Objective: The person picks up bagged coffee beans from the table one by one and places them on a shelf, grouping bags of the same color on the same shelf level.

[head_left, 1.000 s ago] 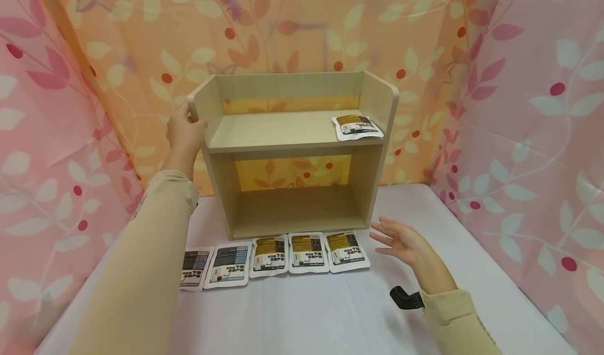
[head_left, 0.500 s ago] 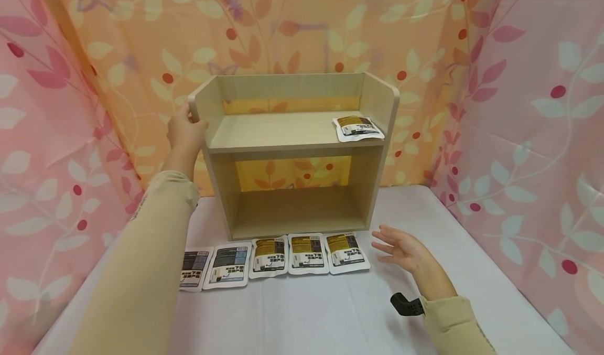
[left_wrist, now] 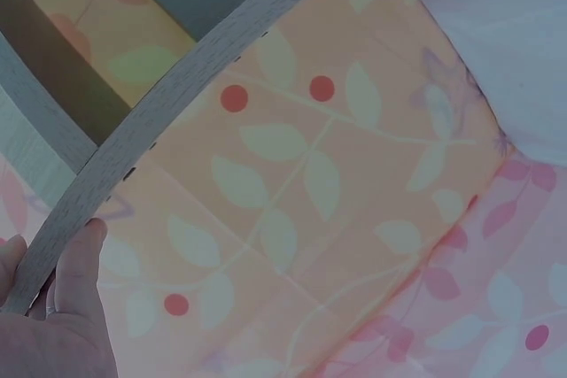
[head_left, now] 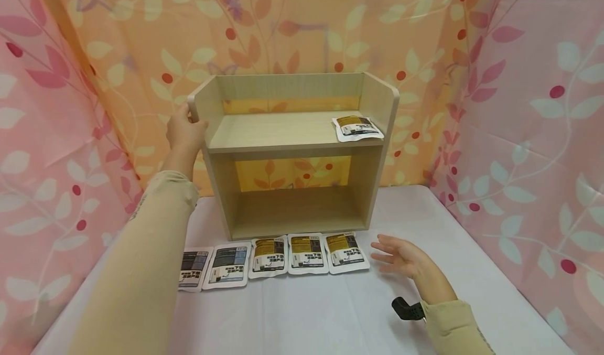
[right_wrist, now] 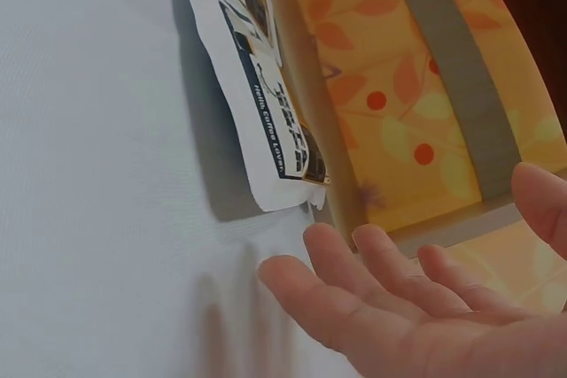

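Observation:
In the head view, my left hand (head_left: 185,133) grips the upper left side panel of a pale wooden two-tier shelf (head_left: 278,129). The left wrist view shows the thumb and fingers on either side of the panel edge (left_wrist: 168,86). A white-edged coffee packet (head_left: 357,128) with a gold label lies at the right end of the upper board. My right hand (head_left: 401,256) hovers with spread, loosely bent fingers, just right of the rightmost gold-label packet (head_left: 346,253) on the table. Nothing is held in it; its fingers (right_wrist: 337,312) point toward the shelf in the right wrist view.
Two more gold packets, one of them in the middle (head_left: 308,254), and two blue-label packets, one beside them (head_left: 228,266), continue the row before the shelf. My left sleeve overlaps the leftmost packet (head_left: 193,268). Floral curtains (head_left: 533,135) surround the white-covered table (head_left: 283,318).
My right hand has lowered slightly toward the front of the table, away from the shelf's lower right corner. The left hand, the shelf and the packets stay where they were.

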`<state>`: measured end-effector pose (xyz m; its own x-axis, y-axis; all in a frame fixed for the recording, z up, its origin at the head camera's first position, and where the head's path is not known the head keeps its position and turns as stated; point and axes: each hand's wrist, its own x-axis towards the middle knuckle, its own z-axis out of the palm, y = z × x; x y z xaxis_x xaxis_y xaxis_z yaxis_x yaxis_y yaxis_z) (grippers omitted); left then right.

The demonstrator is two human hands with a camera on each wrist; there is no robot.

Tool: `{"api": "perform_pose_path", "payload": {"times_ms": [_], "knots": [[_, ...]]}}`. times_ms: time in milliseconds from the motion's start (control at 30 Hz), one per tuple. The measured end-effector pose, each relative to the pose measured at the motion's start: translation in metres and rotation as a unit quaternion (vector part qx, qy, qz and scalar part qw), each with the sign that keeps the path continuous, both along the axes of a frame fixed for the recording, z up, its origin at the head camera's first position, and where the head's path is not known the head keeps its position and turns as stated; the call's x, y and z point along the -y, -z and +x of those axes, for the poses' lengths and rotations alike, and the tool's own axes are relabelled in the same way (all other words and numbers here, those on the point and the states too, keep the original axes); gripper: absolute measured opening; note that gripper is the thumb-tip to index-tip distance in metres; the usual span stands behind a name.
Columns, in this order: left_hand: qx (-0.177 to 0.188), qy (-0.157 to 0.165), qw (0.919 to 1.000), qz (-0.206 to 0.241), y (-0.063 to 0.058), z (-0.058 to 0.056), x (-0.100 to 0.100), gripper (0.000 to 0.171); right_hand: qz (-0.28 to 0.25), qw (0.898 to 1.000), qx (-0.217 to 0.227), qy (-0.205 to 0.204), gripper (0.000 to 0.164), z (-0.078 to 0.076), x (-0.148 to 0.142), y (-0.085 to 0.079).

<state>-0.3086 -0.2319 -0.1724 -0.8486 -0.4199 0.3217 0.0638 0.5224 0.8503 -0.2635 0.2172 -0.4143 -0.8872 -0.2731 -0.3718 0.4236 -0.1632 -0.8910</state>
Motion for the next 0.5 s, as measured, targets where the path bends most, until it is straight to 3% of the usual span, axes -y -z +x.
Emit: {"api": "perform_pose_path", "payload": {"times_ms": [333,500], "knots": [[0.002,0.0,1.0,-0.002,-0.001,0.001,0.0,0.046,0.012,1.0,0.014,-0.014,0.058,-0.001,-0.004,0.008],[0.002,0.001,1.0,0.003,-0.001,0.002,-0.002,0.046,0.036,0.999,0.035,-0.018,0.063,-0.001,-0.002,0.015]]}}
